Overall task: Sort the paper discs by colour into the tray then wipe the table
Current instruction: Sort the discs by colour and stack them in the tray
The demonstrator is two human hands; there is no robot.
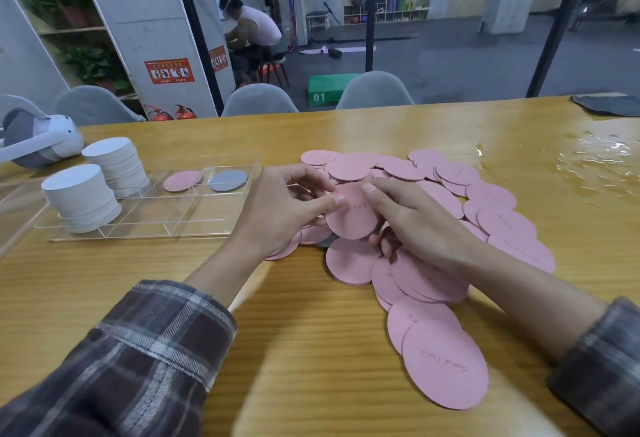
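From the head view, the left hand [287, 208] and the right hand [415, 221] meet over one raised pink disc [351, 214]. The left thumb presses on its left edge with the other fingers curled behind. The right forefinger lies flat across its top and the remaining fingers tuck beneath, so both hands appear to be pinching the same disc just above the heap. Whether more discs are stacked behind it I cannot tell.

The heap of pink discs [450, 194] spreads across the table [294, 332] under and to the right of the hands, with a sliver of something grey showing at its lower left edge.

To the left lies the clear tray [194, 225]. It holds two tall stacks of white discs [81, 197], and further along a lone pink disc in the tray [182, 180] beside a grey disc [228, 180] in the next compartment.

White looks largely sorted — pink has barely begun, and nearly all of it is still loose. Wiping is untouched: a puddle [602, 156] glistens at far right, with a dark cloth [609, 104] (presumably for that job) beyond it.
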